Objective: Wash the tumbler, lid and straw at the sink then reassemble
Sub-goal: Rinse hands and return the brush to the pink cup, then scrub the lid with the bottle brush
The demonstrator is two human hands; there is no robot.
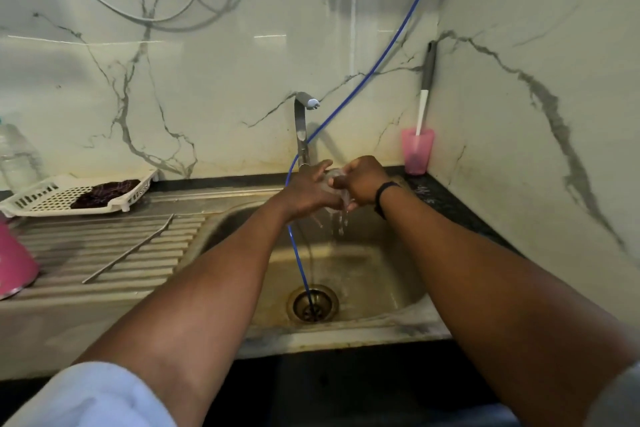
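Setting: marble-patterned wall tiles (214, 87) fill the upper frame above a steel sink basin (377, 274) at centre, where we work.
Fingers: our left hand (308, 191) has its fingers spread and curved around the near side of a clear round plastic lid (334, 180); our right hand (362, 180) has its fingers curled tight on the lid's other edge.
Lid: held between both hands just above the basin, centre of frame; mostly hidden by the fingers, so we cannot tell which face is up.
Water: thin streams drip from under the hands (341, 222) into the basin.
Wrist: a black band (384, 194) circles our right wrist.
Tap: a steel tap with a bent spout (302, 128) rises just behind the hands.
Hose: a thin blue hose (391, 45) drops from the upper right, passes behind the left hand and ends in the round drain (313, 303).
Straw: a long bent metal straw (130, 250) lies on the ribbed steel drainboard (104, 274), left of centre.
Tumbler: a pink tumbler (15, 263) rests mouth-down at the left edge of the frame, on the drainboard.
Left background: a white slotted plastic tray (41, 198) holds a dark cloth (104, 192); a clear plastic bottle (17, 156) stands behind it.
Right corner: a pink plastic cup (417, 151) holds a white-and-grey handled brush (426, 90) leaning in the wall corner.
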